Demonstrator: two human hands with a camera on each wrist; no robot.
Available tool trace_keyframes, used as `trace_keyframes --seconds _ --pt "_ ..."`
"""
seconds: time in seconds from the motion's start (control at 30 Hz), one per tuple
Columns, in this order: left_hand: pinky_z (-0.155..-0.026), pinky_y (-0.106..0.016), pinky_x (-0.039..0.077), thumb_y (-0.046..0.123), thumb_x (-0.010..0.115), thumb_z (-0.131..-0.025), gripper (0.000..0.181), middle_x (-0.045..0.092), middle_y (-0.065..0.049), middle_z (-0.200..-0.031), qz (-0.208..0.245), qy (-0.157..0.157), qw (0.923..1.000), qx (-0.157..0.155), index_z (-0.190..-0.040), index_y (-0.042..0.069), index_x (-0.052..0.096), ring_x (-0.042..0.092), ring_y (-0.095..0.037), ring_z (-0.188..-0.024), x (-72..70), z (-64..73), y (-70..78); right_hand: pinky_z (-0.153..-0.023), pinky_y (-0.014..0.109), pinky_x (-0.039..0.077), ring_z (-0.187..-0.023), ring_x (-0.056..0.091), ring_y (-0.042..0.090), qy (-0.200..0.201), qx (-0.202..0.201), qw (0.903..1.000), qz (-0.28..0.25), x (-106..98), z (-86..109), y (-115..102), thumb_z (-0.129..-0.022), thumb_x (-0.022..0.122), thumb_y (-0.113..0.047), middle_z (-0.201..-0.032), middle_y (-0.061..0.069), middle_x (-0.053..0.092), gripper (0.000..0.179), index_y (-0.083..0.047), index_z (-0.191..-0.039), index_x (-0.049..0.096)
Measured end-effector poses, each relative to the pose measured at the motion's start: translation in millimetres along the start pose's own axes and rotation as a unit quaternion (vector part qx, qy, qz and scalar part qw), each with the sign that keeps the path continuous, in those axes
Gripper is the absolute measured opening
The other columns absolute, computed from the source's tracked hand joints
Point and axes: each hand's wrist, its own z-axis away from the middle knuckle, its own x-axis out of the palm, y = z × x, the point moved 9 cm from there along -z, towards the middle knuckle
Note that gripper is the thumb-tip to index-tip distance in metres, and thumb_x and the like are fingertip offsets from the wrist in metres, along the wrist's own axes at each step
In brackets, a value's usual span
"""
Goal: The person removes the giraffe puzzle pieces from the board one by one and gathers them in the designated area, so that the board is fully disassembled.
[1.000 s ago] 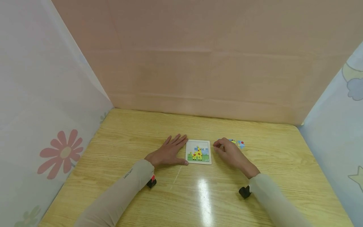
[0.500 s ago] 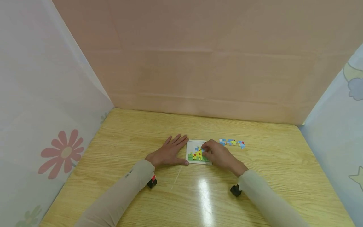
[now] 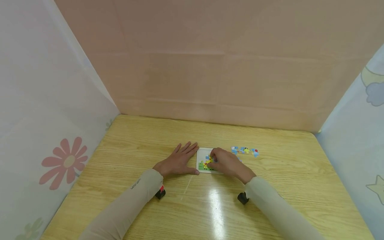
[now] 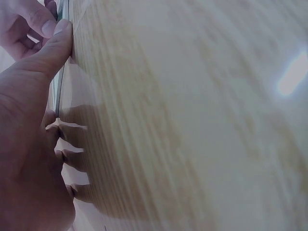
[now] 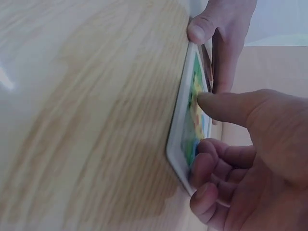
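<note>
- Tabletop (image 3: 156, 130): glossy; low friction might let things slide.
- Left hand (image 3: 179, 162): spread, its thumb touching the puzzle tray (image 3: 202, 152); slackened bracing could let the tray shift.
- Right hand (image 3: 227, 162): fingers bent over the tray's right part; whether they pinch a piece cannot be told. A dragging thumb could dislodge fitted pieces.
- Puzzle tray: flat, between the hands; sideways pressure might skew it.
- Loose pieces (image 3: 246, 150): beyond the right hand; a sweeping wrist could scatter them.
</note>
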Motion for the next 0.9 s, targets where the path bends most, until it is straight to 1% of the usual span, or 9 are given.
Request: trace_keyframes --seconds 0.07,0.13,0.33,0.5,0.67,0.77,0.9 --pt "-0.137 -0.058 -0.005 0.067 0.067 -0.096 0.108 0.003 0.002 -0.183 0.000 -0.001 1.0000 0.000 -0.174 0.018 0.011 -0.004 -0.026 -0.171 0.4 -0.2 -0.3 -0.084 0.038 0.059 -0.092 0.066 0.015 -0.011 0.017 0.9998 -0.002 1.9 -2.0 1.2 -0.097 0.080 -0.034 -0.107 0.002 0.071 0.042 -0.004 -0.125 0.068" --pt "-0.137 -0.058 -0.005 0.068 0.067 -0.096 0.108 0.002 0.002 -0.183 0.001 -0.002 1.0000 -0.001 -0.174 0.018 0.011 -0.004 -0.026 -0.171 0.7 -0.3 -0.3 -0.084 0.039 0.059 -0.093 0.067 0.016 -0.019 0.025 0.9995 -0.001 2.4 -3.4 0.9 -0.096 0.080 -0.035 -0.108 0.003 0.072 0.044 -0.004 -0.125 0.068" --pt "-0.137 -0.059 -0.004 0.067 0.067 -0.096 0.107 0.003 0.001 -0.183 0.002 0.000 1.0000 0.000 -0.174 0.018 0.012 -0.003 -0.027 -0.171 0.4 0.1 -0.2 -0.085 0.042 0.061 -0.096 0.071 0.019 -0.029 0.027 0.9992 -0.001 3.0 -6.3 0.4 -0.095 0.082 -0.036 -0.110 0.008 0.074 0.046 -0.003 -0.124 0.066" --pt "-0.137 -0.058 -0.005 0.069 0.066 -0.096 0.108 0.002 0.002 -0.183 -0.005 -0.002 1.0000 0.002 -0.174 0.019 0.010 -0.004 -0.026 -0.171 1.4 -0.9 -1.3 -0.085 0.041 0.061 -0.096 0.070 0.019 -0.033 0.031 0.9990 -0.004 3.0 -6.5 1.6 -0.096 0.082 -0.036 -0.111 0.007 0.073 0.047 -0.004 -0.125 0.065" --pt "-0.137 -0.059 -0.004 0.070 0.065 -0.096 0.108 0.001 0.002 -0.183 -0.012 -0.003 0.9999 0.004 -0.174 0.018 0.010 -0.004 -0.026 -0.171 1.6 -1.5 -1.8 -0.084 0.041 0.060 -0.096 0.069 0.019 -0.028 0.038 0.9988 -0.017 2.1 -5.8 2.5 -0.095 0.082 -0.035 -0.113 0.007 0.071 0.045 -0.006 -0.123 0.064" --pt "-0.137 -0.059 -0.003 0.070 0.065 -0.096 0.108 0.002 0.002 -0.183 -0.013 -0.003 0.9999 0.004 -0.174 0.018 0.010 -0.004 -0.026 -0.171 1.4 -1.0 -1.6 -0.080 0.039 0.059 -0.094 0.067 0.018 -0.021 0.035 0.9991 -0.009 3.0 -5.3 2.9 -0.095 0.082 -0.036 -0.117 0.007 0.069 0.045 -0.007 -0.122 0.063" --pt "-0.137 -0.060 -0.003 0.069 0.066 -0.096 0.108 0.002 0.001 -0.183 -0.012 -0.001 0.9999 0.005 -0.174 0.017 0.011 -0.003 -0.027 -0.171 1.5 -0.3 -1.4 -0.067 0.031 0.053 -0.078 0.062 0.015 -0.009 0.027 0.9996 0.007 3.3 -2.8 0.2 -0.095 0.082 -0.037 -0.119 0.006 0.063 0.044 -0.008 -0.121 0.062"
